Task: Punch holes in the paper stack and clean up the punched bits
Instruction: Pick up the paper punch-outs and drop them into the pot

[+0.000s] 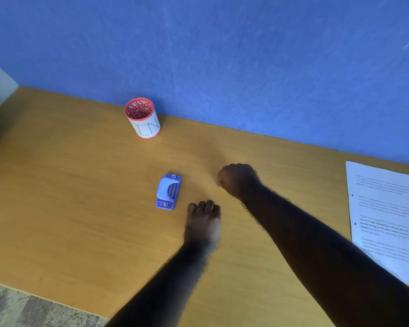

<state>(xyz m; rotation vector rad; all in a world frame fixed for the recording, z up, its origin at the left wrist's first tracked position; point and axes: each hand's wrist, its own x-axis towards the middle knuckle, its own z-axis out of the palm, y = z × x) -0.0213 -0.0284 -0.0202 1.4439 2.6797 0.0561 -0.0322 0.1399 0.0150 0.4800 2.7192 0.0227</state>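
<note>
A small purple hole punch (168,192) lies flat on the wooden table (80,185), near the middle. My left hand (203,223) rests on the table just right of the punch, fingers curled under, not touching it. My right hand (239,180) is a closed fist farther right and a little beyond; whether it holds anything is hidden. The printed paper stack (387,215) lies at the table's right edge, apart from both hands. A red cup with a white label reading BIN (143,118) stands upright near the back wall.
A blue wall (222,55) runs along the table's far edge. The table's near left corner gives way to a grey speckled floor (21,310).
</note>
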